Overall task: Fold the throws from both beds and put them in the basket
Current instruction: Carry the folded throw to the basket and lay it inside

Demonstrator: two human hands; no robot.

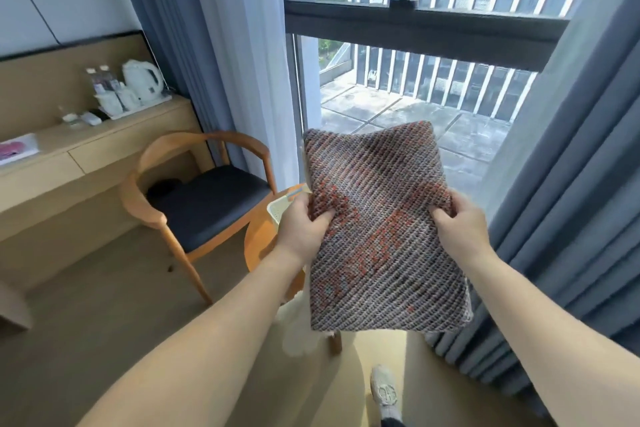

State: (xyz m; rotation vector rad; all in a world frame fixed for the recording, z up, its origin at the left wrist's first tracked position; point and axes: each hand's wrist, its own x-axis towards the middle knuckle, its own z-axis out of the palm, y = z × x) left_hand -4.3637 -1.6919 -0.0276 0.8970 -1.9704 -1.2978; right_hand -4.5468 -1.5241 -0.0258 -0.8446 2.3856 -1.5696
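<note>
A folded knitted throw (pixel 381 218), grey with orange-red patches, is held up flat in front of me over the window side of the room. My left hand (pixel 303 229) grips its left edge and my right hand (pixel 457 224) grips its right edge. Under the throw's left side a corner of the white basket (pixel 277 210) shows, standing on a small round wooden table (pixel 259 243). Most of the basket is hidden behind the throw. Some white fabric (pixel 294 326) hangs below the throw.
A wooden armchair with a dark seat (pixel 204 198) stands left of the table. A long wooden desk (pixel 86 149) with a kettle tray (pixel 138 90) runs along the left wall. Grey curtains (pixel 561 236) hang at right beside the tall window (pixel 415 80). My shoe (pixel 382 388) is on the floor.
</note>
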